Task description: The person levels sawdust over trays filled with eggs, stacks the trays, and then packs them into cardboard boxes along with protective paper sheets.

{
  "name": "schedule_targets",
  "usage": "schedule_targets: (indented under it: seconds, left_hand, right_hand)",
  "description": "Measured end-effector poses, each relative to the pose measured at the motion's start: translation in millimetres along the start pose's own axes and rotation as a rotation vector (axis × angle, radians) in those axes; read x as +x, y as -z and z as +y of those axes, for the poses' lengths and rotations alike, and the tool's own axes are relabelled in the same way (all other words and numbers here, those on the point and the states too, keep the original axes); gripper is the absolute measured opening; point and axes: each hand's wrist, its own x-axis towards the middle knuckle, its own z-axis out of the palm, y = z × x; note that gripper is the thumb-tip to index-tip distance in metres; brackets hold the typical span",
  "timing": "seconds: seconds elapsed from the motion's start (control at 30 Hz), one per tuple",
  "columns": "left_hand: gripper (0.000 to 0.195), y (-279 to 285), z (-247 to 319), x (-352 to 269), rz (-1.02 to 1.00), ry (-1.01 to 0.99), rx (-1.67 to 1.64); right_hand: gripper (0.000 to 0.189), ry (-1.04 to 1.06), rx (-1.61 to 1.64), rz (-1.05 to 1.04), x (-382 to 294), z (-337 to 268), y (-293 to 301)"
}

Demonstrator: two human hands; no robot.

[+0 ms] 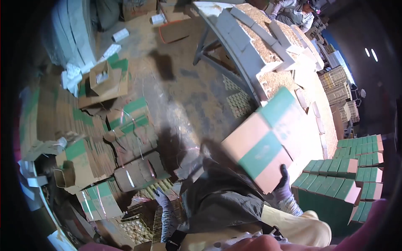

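Observation:
My right hand (284, 182), in a dark-palmed work glove, grips the near corner of a green-and-tan cardboard box (267, 142). The box is tilted in front of my right leg, against the lit table edge, and its right side is washed out by glare. My left hand (162, 198), also gloved, is low on the left with its fingers apart and nothing visible in them. It is over or just touching moulded-pulp egg trays (166, 185); I cannot tell which. Nearer my body, another pulp tray (135, 229) holds pale rounded items.
Bundled flat cartons (135, 141) are piled to my left, beside an upright open carton (100, 78). A table (227, 56) bears grey-white boxes and brown loose fill. Green boxes (326, 188) are stacked at right. Egg trays (237, 97) lie on the floor. Another person (292, 14) is beyond the table.

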Motion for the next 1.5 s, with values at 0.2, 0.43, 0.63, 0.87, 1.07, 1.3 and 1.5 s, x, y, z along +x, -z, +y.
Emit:
schedule_targets:
  seconds: [0.2, 0.43, 0.63, 0.87, 1.07, 1.3, 1.5]
  left_hand:
    - [0.057, -59.5, 79.1, -10.4, -0.028, -0.068, 0.306]
    - [0.065, -101.0, 62.4, -43.5, 0.076, 0.036, 0.011]
    - [0.069, -151.7, 89.5, -36.7, 0.003, -0.009, -0.08]
    - [0.075, -212.6, 220.8, 38.0, 0.023, 0.191, -0.67]
    - [0.087, -184.8, 244.8, 308.0, -0.212, 0.065, -0.96]
    - [0.08, -255.5, 381.0, 509.3, 0.452, 0.287, -0.57]
    - [0.016, -217.9, 345.9, 509.2, -0.133, 0.296, -1.043]
  right_hand:
    - [0.045, -0.035, 0.079, 0.169, 77.0, -17.6, 46.7]
    - [0.039, -0.207, -0.173, 0.276, 190.4, -6.8, 67.4]
    - [0.033, -0.267, -0.258, 0.288, 255.5, -8.3, 58.4]
    - [0.026, -0.244, -0.335, 0.347, 315.4, 13.3, 9.9]
    - [0.021, -0.311, -0.497, 0.36, 360.2, 48.3, -89.3]
    - [0.015, -0.263, -0.798, 0.239, 431.5, 118.8, -279.8]
    - [0.076, 0.059, -1.573, -0.996, 474.3, 322.6, -547.6]
